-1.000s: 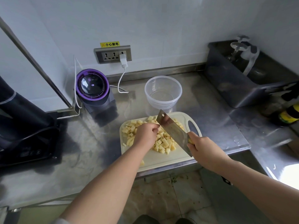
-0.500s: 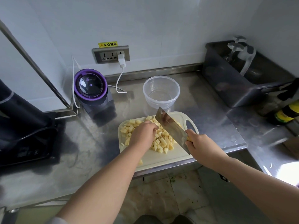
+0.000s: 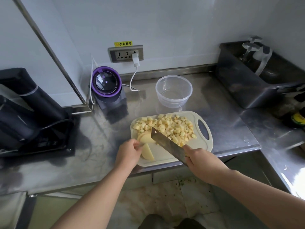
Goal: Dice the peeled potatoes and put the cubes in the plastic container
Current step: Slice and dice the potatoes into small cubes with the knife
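So, cubes point(image 3: 170, 126): a loose heap across the far half of the board, none of them in the container.
Slices point(image 3: 146, 139): potato not yet diced, a few flat pieces fanned at the board's left, with a thicker wedge point(image 3: 148, 152) just nearer, beside the left hand.
Board point(image 3: 165, 160): pale plastic, at the counter's front edge, its handle hole to the right.
Container point(image 3: 174, 91): clear, round and empty, standing just behind the board.
Left hand point(image 3: 129, 152): fingers curled, tips at the slices; I cannot tell whether they actually pinch one.
Right hand point(image 3: 200, 160): wrapped firmly round the cleaver's handle.
Cleaver point(image 3: 168, 145): blade slanted across the board between slices and heap; it is unclear whether its edge touches the board.
Done: most of the potato looks diced.
Left: the slices and wedge need cutting into cubes, and then the whole heap has to go into the container; that transfer has not begun.
Counter point(image 3: 231, 126): steel, with a purple-rimmed appliance point(image 3: 107, 85) at the back left, a wall socket point(image 3: 126, 53) above it and a dark bin point(image 3: 247, 90) at the right.
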Tool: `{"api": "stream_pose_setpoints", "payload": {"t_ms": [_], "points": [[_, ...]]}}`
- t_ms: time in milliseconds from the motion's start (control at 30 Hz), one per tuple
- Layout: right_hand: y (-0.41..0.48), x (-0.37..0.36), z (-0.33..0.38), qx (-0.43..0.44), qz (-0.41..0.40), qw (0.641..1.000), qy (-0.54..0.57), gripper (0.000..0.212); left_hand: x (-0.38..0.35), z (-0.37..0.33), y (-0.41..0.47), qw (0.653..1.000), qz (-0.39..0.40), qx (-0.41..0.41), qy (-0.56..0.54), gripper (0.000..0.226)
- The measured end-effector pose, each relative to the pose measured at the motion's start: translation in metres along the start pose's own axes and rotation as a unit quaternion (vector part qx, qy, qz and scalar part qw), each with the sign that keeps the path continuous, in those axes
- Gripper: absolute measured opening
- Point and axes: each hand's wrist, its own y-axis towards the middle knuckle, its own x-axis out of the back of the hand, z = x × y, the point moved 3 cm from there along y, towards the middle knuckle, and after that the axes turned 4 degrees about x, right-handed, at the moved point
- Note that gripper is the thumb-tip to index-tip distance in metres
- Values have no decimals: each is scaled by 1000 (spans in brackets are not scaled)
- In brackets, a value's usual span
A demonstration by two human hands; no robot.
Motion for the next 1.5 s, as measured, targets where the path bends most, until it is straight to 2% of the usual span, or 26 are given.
{"api": "stream_pose_setpoints", "payload": {"t_ms": [100, 200, 433, 567, 767, 900, 1033, 1233, 1500], "points": [[2, -11, 6, -8, 21, 1000, -4, 17, -9, 3, -4, 999, 21, 17, -17, 26], [7, -22, 9, -33, 33, 999, -10, 24, -21, 5, -4, 998, 40, 35, -28, 13], [11, -33, 18, -18, 52, 998, -26, 30, -39, 8, -7, 991, -1, 105, -79, 2], [13, -33, 16, -13, 62, 998, -17, 39, -46, 8, -10, 982, -13, 132, -136, 6], [11, -31, 18, -5, 86, 996, -5, 43, -45, 4, -15, 977, -27, 142, -159, 12], [13, -22, 17, -6, 52, 999, -9, 41, -45, 4, -17, 968, -18, 150, -199, 9], [11, -18, 30, 15, 44, 999, -12, 42, -44, 5, -18, 962, -22, 153, -223, 26], [7, -23, 40, 4, 64, 998, -8, 42, -43, 3, -19, 963, -30, 148, -224, 15], [7, -24, 48, 21, 75, 996, -35, 41, -42, 2, -19, 964, -34, 143, -220, 22]]}}
